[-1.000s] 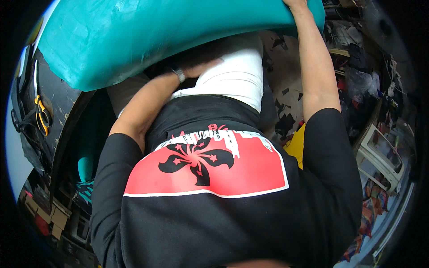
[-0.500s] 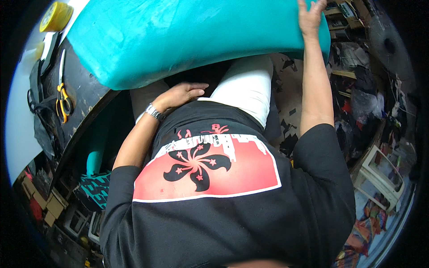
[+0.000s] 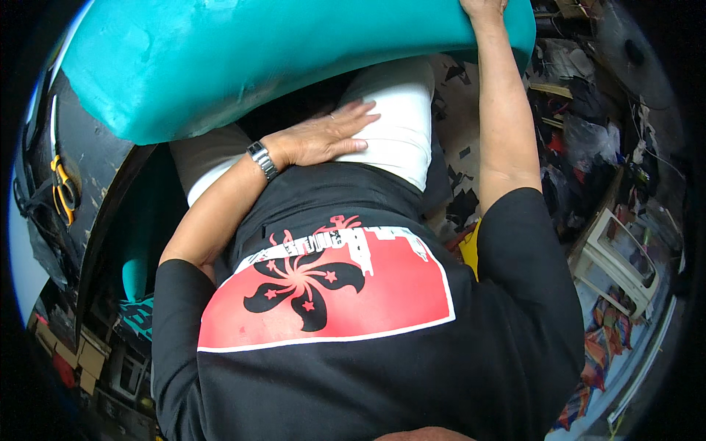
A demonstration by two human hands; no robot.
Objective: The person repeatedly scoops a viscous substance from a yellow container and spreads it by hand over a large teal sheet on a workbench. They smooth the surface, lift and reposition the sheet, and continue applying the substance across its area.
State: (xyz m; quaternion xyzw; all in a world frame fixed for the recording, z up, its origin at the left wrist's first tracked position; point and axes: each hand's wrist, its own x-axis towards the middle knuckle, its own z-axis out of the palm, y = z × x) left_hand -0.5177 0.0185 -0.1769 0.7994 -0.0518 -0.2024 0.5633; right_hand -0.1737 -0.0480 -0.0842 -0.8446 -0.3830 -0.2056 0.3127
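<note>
A large, smooth teal piece (image 3: 294,51), rounded at its edges like a covered cushion, spans the top of the view and lies partly over the dark table. My right hand (image 3: 485,7) is at its far right part, touching it; the upper picture edge cuts off most of the fingers. My left hand (image 3: 323,138), slightly blurred, lies with fingers stretched out over my white-trousered thigh (image 3: 397,121), holding nothing. A metal-banded watch (image 3: 262,160) is on that wrist.
Scissors with orange and black handles (image 3: 65,192) lie on the dark table (image 3: 99,125) at left, beside black material (image 3: 44,228). Underneath is another teal piece (image 3: 134,279). At right are a pale plastic stool (image 3: 614,257), plastic bags (image 3: 588,140) and dark scraps on the floor.
My left hand has moved right and spread from near my waist onto the thigh. The teal piece and right hand now appear higher and further left. Yellow tape has left the view.
</note>
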